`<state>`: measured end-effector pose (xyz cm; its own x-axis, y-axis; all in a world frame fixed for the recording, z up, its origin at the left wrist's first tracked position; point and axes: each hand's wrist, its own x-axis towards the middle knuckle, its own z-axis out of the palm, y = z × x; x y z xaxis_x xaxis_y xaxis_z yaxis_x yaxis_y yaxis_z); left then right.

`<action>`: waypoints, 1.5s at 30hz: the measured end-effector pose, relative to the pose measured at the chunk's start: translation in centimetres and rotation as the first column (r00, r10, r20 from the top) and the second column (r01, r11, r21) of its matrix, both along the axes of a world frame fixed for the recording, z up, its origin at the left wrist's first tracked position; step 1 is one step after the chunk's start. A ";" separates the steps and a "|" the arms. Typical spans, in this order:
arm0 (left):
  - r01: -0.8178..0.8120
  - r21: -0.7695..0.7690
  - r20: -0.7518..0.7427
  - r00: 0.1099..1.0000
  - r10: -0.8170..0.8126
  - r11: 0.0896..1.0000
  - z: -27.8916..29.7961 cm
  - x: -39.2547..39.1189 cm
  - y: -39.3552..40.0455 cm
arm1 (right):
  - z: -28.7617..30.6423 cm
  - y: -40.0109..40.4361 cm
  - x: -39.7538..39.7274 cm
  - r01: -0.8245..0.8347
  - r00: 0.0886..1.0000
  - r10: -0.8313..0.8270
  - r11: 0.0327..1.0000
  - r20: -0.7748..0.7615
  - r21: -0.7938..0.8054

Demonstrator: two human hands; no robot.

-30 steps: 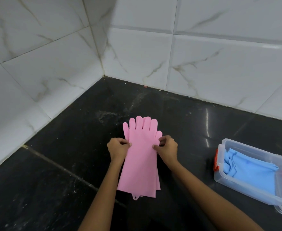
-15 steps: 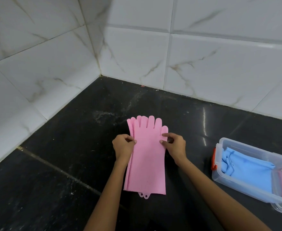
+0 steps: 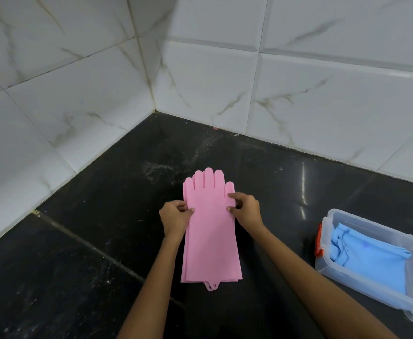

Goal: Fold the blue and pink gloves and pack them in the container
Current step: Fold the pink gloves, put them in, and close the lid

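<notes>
1. Head view: pink gloves lie stacked mid-frame on the black tabletop.
2. We see left hand and right hand, each grip pinching an edge.
3. We'd square the edges, then fold toward the container at lower right.

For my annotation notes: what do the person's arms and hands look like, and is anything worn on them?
Both forearms are bare, with no sleeves in view. The left hand and right hand wear no gloves, rings, watch or bracelet that I can see.
</notes>
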<state>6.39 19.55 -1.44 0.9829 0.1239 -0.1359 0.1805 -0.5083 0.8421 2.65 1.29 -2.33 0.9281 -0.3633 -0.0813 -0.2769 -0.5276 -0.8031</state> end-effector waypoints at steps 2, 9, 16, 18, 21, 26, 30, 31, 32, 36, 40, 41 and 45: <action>0.008 0.002 0.013 1.000 -0.008 1.000 0.0 0.1 -0.2 | 0.2 -0.1 0.0 -0.005 1.000 0.006 1.000 0.013 -0.010; -0.084 -0.086 0.069 0.994 0.090 0.993 -0.5 -0.6 0.8 | -0.3 0.6 0.1 -0.023 0.998 0.025 0.999 0.059 -0.031; -0.049 0.009 0.032 0.998 0.049 0.999 -0.8 -0.3 0.9 | -0.1 0.7 -1.2 -0.049 0.996 0.045 0.997 -0.077 -0.053; -0.040 0.007 0.026 0.999 0.040 0.999 -0.7 -0.4 1.0 | 0.1 0.7 -2.5 -0.059 0.994 0.055 0.997 -0.089 -0.046; -0.001 -0.012 0.004 1.000 0.001 1.000 -0.6 -1.3 1.3 | 0.1 0.6 -4.8 -0.063 0.994 0.063 0.998 -0.087 0.006; 0.057 0.029 -0.008 0.998 -0.056 0.998 -0.7 -3.5 2.0 | 0.0 0.7 -6.7 -0.019 0.989 0.032 0.995 -0.144 0.095; 0.051 0.035 -0.047 0.998 -0.050 0.998 -0.5 -3.7 2.5 | -0.1 1.1 -7.3 0.006 0.989 0.017 0.989 -0.147 0.150; 0.048 0.038 -0.063 0.997 -0.046 0.998 -0.5 -3.7 2.6 | -0.2 1.3 -7.5 0.002 0.989 0.022 0.987 -0.148 0.159; 0.050 0.042 -0.075 0.996 -0.047 0.998 -0.5 -3.7 2.7 | -0.3 1.5 -7.6 -0.008 0.987 0.032 0.988 -0.154 0.154; 0.065 0.059 -0.056 0.997 -0.061 0.996 -0.6 -3.9 2.5 | -0.7 1.5 -7.5 -0.003 0.990 0.009 0.999 -0.140 0.047; 0.048 0.055 -0.042 0.998 -0.045 0.997 -0.4 -3.6 2.4 | -0.2 1.8 -5.9 0.089 0.993 -0.085 0.995 -0.087 0.040; 0.042 0.052 -0.048 0.998 -0.040 0.998 -0.4 -3.6 2.4 | -0.1 2.1 -5.5 0.102 0.991 -0.097 0.994 -0.096 0.048; 0.046 0.009 -0.073 0.996 -0.045 0.999 -0.2 -3.4 2.4 | 0.0 2.2 -4.6 0.123 0.980 -0.109 0.989 -0.164 0.078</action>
<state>3.03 21.91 -1.64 0.9750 0.0814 -0.2066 0.2181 -0.5263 0.8219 -1.93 3.48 -2.30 0.8527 -0.4531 -0.2602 -0.4596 -0.4137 -0.7859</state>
